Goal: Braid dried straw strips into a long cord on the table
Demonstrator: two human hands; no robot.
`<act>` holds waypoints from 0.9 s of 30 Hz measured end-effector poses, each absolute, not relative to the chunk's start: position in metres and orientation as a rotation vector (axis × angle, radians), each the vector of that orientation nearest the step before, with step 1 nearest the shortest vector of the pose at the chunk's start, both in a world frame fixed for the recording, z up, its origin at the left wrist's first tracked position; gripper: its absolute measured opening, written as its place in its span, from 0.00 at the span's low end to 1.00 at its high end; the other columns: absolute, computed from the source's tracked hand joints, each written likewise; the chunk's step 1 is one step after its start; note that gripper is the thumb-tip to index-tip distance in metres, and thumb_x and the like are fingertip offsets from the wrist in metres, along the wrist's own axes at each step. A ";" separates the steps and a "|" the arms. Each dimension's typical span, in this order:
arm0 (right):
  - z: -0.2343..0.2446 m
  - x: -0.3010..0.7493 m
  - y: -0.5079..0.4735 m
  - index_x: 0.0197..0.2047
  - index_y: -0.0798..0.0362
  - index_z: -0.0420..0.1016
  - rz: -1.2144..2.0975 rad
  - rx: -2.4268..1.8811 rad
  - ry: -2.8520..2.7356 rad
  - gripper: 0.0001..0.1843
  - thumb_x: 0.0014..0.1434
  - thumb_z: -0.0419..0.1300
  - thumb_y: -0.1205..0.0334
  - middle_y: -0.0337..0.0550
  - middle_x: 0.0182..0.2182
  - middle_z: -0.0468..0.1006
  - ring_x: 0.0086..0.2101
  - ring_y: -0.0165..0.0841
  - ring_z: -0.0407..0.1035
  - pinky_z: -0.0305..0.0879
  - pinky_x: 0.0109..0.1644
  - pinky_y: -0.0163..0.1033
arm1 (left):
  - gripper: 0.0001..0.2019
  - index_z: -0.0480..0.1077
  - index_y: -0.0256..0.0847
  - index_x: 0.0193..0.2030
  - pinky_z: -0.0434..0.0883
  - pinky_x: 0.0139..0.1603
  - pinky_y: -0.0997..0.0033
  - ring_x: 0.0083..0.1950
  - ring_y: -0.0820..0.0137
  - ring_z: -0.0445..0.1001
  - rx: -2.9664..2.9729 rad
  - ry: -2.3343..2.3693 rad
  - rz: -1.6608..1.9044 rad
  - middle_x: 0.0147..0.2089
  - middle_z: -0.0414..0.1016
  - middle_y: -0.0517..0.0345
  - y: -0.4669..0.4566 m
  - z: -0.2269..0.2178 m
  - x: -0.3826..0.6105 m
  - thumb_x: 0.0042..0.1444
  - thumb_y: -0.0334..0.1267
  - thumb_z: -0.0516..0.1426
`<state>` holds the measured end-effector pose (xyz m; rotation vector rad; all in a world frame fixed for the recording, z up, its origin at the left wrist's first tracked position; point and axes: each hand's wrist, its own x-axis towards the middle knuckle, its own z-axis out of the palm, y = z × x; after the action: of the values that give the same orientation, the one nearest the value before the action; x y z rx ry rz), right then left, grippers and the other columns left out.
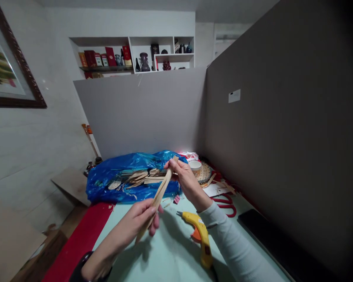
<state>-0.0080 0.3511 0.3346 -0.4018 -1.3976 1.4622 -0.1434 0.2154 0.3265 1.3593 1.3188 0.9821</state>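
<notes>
A bundle of flat, straw-coloured strips (161, 190) slants across the middle of the view, held above the table. My left hand (144, 217) is closed around its lower part, thumb on top. Near the upper end, my right hand (184, 178) pinches the same strips between thumb and fingers. Below my right wrist a yellow hot glue gun (204, 239) with an orange trigger lies on the pale green table surface (164, 254). Behind my hands, an opened blue plastic bag (106, 184) holds more strips (141, 177).
Red-handled scissors (229, 205) and a long black object (267, 235) lie to the right. A white bowl (195, 165) stands by a round woven piece (205, 174). Small pink pieces (177, 199) sit before the bag. Grey panels (147, 113) rise behind and at right.
</notes>
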 end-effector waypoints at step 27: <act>0.278 -0.006 0.291 0.36 0.57 0.72 1.507 -0.461 -1.693 0.19 0.53 0.65 0.48 0.37 0.29 0.69 0.29 0.28 0.61 0.58 0.33 0.33 | 0.09 0.73 0.40 0.31 0.68 0.38 0.72 0.36 0.67 0.72 1.197 1.380 1.438 0.31 0.76 0.59 0.217 0.280 -0.138 0.47 0.42 0.65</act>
<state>-0.0057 0.2907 0.2779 -0.4614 -1.6925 1.5073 -0.1385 0.2169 0.2802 1.1969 1.3799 1.4379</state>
